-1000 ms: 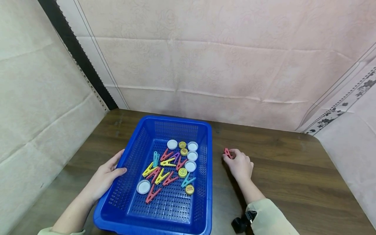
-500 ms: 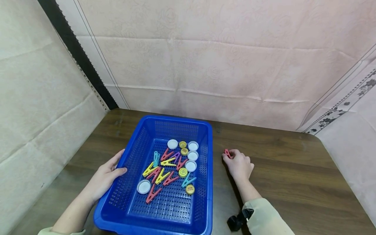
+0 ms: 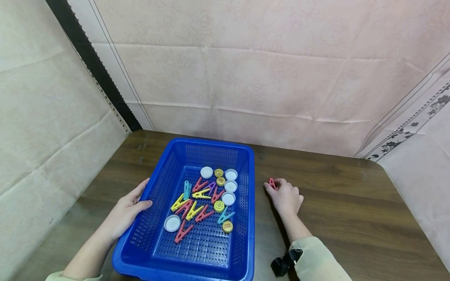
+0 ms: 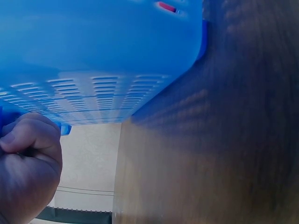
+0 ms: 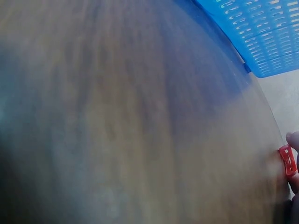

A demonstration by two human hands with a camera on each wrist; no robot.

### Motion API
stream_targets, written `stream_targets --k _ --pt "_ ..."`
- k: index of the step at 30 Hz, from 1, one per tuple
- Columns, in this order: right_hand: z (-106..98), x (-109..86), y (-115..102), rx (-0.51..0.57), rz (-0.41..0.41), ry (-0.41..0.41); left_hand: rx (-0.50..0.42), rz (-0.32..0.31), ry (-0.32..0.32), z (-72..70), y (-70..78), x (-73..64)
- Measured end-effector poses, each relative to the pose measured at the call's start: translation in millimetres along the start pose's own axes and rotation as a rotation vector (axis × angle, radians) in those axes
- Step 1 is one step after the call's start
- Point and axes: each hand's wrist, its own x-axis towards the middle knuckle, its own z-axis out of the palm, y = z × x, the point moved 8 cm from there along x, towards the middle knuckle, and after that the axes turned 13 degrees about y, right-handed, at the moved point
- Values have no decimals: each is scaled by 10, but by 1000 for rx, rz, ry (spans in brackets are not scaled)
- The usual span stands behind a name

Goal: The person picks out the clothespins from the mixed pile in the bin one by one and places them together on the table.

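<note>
On the left side of the blue plastic basket (image 3: 251, 203), my left hand (image 3: 124, 214) grips the rim, thumb over the edge; the left wrist view shows the fingers curled at it. To the basket's right, my right hand (image 3: 287, 198) pinches a red clothespin (image 3: 272, 182) low over the tabletop; that clothespin (image 5: 288, 161) shows at the right edge of the right wrist view. Inside the basket lie several clothespins in red, yellow, blue and purple, such as a yellow clothespin (image 3: 193, 211). Several white round lids (image 3: 172, 223) and yellow caps (image 3: 227, 226) lie among them.
The brown wooden table (image 3: 344, 207) carries the basket. A pale cloth wall (image 3: 246, 78) rises behind the table, with further cloth at left and right. A black device (image 3: 281, 266) hangs at my right wrist.
The right forearm and sleeve have shifted slightly left, while the pinched red clothespin stays at about the same spot. Left hand and basket look almost unchanged.
</note>
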Motion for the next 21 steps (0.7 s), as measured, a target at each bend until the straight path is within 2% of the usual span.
stream_targets --k 13,21 --pt "-79 114 84 81 34 13 23 6 17 -12 20 -9" --pt "-211 149 -60 217 -1 68 24 12 14 -7 3 -3"
